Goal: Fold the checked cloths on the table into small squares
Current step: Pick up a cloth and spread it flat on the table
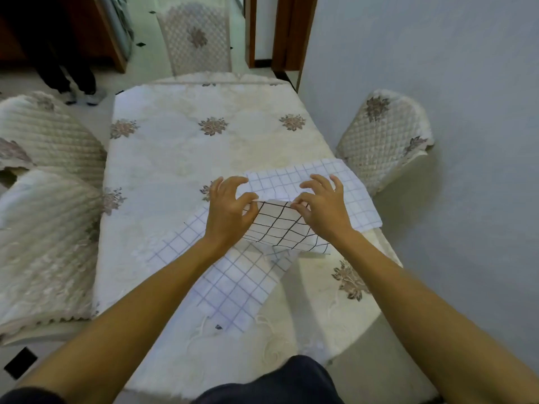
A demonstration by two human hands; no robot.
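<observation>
Both grips pinching: left hand (229, 209) and right hand (325, 207) hold far edge of dark-checked cloth (281, 230). Cloth body lies nearward of grips; long axis runs hand to hand.

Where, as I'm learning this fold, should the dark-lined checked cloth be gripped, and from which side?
Probably take the dark-lined checked cloth by its far edge, near both ends, reaching over from the near side. It lies flat on paler cloths, so only that lifted edge offers a pinch; left hand and right hand pinch there.
</observation>
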